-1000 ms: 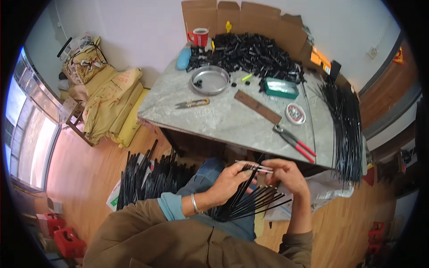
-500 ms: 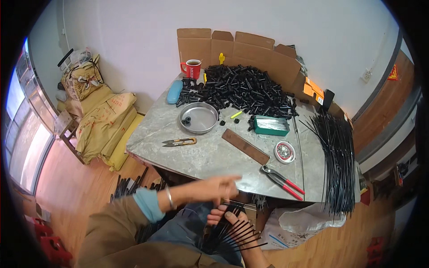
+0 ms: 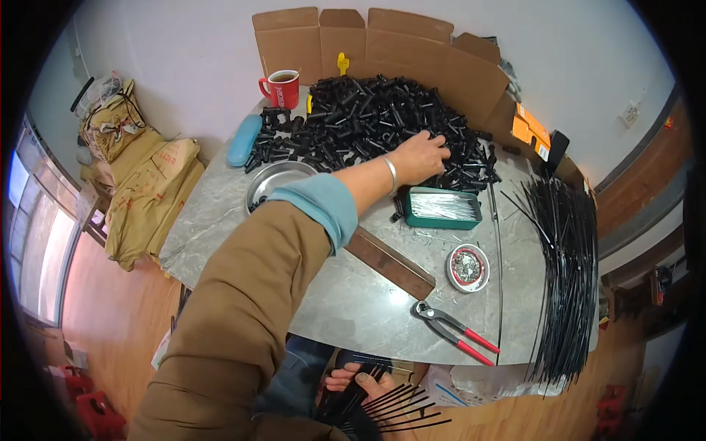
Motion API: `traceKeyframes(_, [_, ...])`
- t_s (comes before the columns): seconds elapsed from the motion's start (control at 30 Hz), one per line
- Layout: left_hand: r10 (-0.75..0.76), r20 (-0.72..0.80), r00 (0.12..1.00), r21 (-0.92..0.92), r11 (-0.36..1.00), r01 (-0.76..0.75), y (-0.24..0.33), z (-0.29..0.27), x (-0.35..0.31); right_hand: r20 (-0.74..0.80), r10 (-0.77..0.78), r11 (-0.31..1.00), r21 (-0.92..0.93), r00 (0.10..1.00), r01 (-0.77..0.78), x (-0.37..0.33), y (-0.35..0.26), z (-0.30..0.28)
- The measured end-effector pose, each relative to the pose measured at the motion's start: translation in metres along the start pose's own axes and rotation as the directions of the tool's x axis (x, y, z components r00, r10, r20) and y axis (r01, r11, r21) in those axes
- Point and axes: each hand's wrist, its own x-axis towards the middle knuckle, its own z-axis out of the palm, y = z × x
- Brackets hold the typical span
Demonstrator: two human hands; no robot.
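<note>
My left hand (image 3: 421, 158), with a bracelet at the wrist, is over the heap of black tubular plastic parts (image 3: 368, 110) at the back of the table. Its fingers bend down among the parts; the tips are hidden, so whatever they grip does not show. Low in front of the table edge, my right hand (image 3: 375, 384) is closed round a bundle of thin black rods (image 3: 346, 404). Several rods fan out past the thumb to the right. A green box of thin silvery wires (image 3: 443, 208) stands just in front of my left hand.
On the grey table (image 3: 338, 316) are red-handled pincers (image 3: 456, 332), a flat brown bar (image 3: 390, 263), a small bowl of metal bits (image 3: 468, 268) and a long black rod bundle (image 3: 570, 279). My sleeve partly covers a metal pan (image 3: 276, 176). A red mug (image 3: 282, 91) stands behind.
My left hand has moved from beside the rod bundle, forward over the table to the black parts. My right hand still holds the rods. The view has shifted closer to the table.
</note>
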Motion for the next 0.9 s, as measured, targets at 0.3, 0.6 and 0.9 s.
traceKeyframes(0.3, [-0.653,0.11,0.749,-0.543,0.592,0.596,-0.03,-0.049,-0.038,0.078,0.009,1.0,0.006,0.997,-0.01,-0.001,-0.002,-0.017])
traceKeyframes(0.6, [-0.611,0.229,0.758,-0.446,0.626,0.639,-0.007,-0.041,-0.068,0.107,-0.004,0.999,0.035,0.994,0.0,0.003,0.0,-0.013])
traceKeyframes(0.9, [-0.678,0.225,0.699,-0.348,0.615,0.708,0.013,-0.016,-0.055,0.099,-0.026,1.0,0.003,0.995,0.026,-0.006,0.006,-0.007])
